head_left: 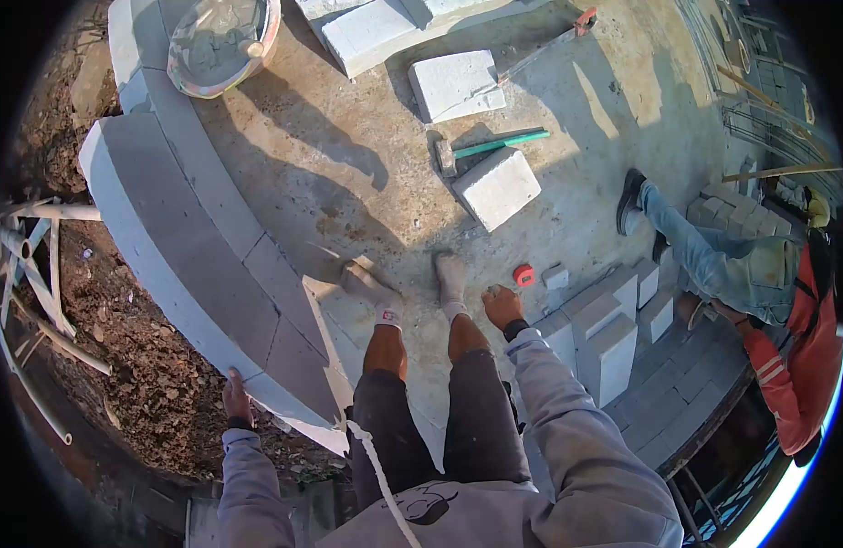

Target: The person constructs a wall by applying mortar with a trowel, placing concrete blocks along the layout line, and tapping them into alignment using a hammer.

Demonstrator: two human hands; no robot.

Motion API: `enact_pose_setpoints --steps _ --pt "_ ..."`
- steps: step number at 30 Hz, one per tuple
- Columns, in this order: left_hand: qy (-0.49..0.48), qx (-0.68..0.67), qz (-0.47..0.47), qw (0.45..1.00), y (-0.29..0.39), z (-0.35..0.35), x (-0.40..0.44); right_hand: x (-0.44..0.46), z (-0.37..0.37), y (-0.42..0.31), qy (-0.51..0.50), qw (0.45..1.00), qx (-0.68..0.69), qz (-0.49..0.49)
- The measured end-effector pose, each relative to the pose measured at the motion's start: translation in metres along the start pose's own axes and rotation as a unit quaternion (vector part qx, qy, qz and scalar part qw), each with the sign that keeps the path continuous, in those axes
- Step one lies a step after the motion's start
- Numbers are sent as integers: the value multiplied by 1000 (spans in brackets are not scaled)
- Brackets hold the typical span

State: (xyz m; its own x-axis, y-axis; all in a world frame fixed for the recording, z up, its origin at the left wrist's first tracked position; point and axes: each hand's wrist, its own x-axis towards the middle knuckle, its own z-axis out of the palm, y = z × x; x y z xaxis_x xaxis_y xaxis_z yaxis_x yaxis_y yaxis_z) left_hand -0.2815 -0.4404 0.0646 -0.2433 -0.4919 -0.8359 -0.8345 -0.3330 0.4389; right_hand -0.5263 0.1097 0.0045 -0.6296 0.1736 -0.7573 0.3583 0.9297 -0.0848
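My left hand [236, 398] rests against the outer edge of a low wall of pale blocks [184, 205], its fingers stretched along the block. In front of my right knee, my right hand [502, 306] has its fingers curled closed; whatever they hold, if anything, is hidden. Just right of it lies a red tape measure [523, 275] beside a small block piece [555, 277]. Farther ahead, a hammer with a green handle [499, 143] lies against a loose white block [497, 189]. My feet stand on the floor between the wall and my right hand.
A bucket [225, 46] stands by the wall at upper left. A handsaw [549, 46] leans by a cut block [456, 85]. Stacked blocks [608, 356] lie right, near a co-worker in a red top [786, 365]. Left of the wall, the ground [157, 393] drops away, with pipes.
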Motion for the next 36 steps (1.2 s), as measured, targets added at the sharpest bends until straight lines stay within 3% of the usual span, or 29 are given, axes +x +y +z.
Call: enact_pose_setpoints --steps 3,5,6,7,8,9,10,11,13,15,17,18,21,23,25,28,31,33,36 --pt "23 -14 -15 1000 19 13 -22 62 5 -10 13 993 91 -79" --pt "32 -49 32 998 4 11 -16 128 5 -36 87 988 48 -121" --pt "61 -25 -38 997 -2 1 -16 158 -3 -54 89 973 83 -194" --pt "81 -73 12 994 -1 14 -19 193 4 -64 172 948 69 -260" --pt "97 -66 28 993 -5 13 -19 247 22 -57 313 882 -61 -348" --pt "112 -59 44 991 -9 12 -18 250 -4 -92 233 916 -59 -322" --pt "105 -60 39 992 -13 8 -18 294 4 -90 254 904 -112 -326" --pt "92 -63 36 993 -14 6 -19 300 -4 -111 209 914 -206 -280" --pt "97 -52 50 993 -8 9 -21 324 7 -118 241 867 -279 -334" --pt "112 -52 62 990 5 23 -22 368 18 -130 85 920 -311 -220" --pt "142 -62 75 985 15 39 -22 390 19 -130 81 909 -328 -246" --pt "109 -36 68 991 5 22 -22 394 17 -126 77 904 -335 -253" --pt "98 -20 53 994 -6 9 -21 349 -8 -137 19 876 -428 -224" --pt "102 -29 80 991 4 26 -20 339 0 -129 77 891 -399 -203" --pt "80 -12 78 994 8 22 -21 366 17 -104 137 865 -400 -272" --pt "111 18 100 989 12 31 -24 335 14 -125 115 868 -371 -309" --pt "99 3 78 992 11 26 -24 285 27 -159 60 872 -430 -226" --pt "75 -39 72 994 6 23 -21 238 36 -165 60 932 -295 -200" --pt "70 -66 105 990 -5 21 -15 116 59 -184 122 960 -36 -249"
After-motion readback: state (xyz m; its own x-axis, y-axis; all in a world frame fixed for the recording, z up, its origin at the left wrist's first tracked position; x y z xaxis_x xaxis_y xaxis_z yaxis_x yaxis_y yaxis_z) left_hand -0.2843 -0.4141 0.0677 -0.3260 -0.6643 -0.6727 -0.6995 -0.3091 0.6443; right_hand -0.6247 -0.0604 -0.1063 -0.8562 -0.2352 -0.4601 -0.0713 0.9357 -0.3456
